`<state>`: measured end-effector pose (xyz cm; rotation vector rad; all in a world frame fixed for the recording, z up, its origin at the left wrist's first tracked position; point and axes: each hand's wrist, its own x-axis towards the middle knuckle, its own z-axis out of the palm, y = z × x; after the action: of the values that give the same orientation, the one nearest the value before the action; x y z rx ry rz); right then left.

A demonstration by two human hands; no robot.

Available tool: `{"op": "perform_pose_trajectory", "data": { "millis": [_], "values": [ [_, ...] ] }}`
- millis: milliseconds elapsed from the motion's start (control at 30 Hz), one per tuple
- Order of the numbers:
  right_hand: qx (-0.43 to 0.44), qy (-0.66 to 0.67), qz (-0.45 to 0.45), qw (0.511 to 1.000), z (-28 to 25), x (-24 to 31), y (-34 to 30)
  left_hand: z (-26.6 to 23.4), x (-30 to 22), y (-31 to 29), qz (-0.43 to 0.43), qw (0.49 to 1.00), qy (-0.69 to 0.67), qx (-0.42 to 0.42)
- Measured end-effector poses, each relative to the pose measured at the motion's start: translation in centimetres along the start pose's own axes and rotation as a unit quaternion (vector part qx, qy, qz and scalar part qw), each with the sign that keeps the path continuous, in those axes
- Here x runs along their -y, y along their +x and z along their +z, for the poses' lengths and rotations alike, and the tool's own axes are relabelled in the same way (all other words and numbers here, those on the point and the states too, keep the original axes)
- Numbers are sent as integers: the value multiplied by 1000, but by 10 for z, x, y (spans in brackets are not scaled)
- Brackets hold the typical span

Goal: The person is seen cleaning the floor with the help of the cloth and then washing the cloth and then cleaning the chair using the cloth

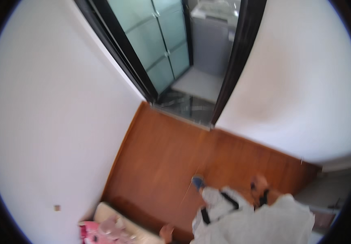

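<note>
One at a time, nearest first?

My left hand (166,234): blurred, can't tell open or closed. Shows just beside the cream pad (141,235) at the floor's near-left corner; contact unclear.

Anything on the pad?

Pink fabric item (112,231), toward its left end.

Right hand?

My right hand (259,183) is over the wood floor (159,146), black band (263,197) at the wrist. Also too blurred to call. My blue shoe (198,181) is left of it, well apart.

Farther out?

Dark door frame (236,61) at the floor's far edge; frosted glass door (147,46) on its left, grey appliance (211,46) beyond.
</note>
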<state>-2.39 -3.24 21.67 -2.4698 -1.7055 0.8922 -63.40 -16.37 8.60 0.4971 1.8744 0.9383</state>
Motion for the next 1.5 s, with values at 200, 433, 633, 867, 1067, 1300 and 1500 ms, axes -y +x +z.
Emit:
{"op": "perform_pose_trajectory", "data": {
  "millis": [200, 433, 633, 867, 1067, 1300, 1500],
  "values": [
    [-30, 348, -86, 933, -87, 217, 144, -8, -122, 58, -149, 988, -19, -44],
    [-37, 301, -78, 950, -90, 315, 239, -37, -160, 234, -246, 969, 31, 2],
    [-152, 537, 209, 803, -88, 297, 288, 56, -377, 412, -83, 969, 173, 153],
    [-162, 590, 253, 749, -172, 340, 325, 264, -646, 529, 180, 846, 417, 280],
    [-193, 644, 105, 733, -213, 347, 465, 471, -751, 558, 234, 695, 524, 433],
    [-267, 517, 157, 798, -371, 324, 565, 725, -905, 511, 153, 748, 387, 517],
    [-380, 554, 211, 710, -448, 278, 619, 947, -974, 396, 180, 634, 396, 640]
  ]
}}
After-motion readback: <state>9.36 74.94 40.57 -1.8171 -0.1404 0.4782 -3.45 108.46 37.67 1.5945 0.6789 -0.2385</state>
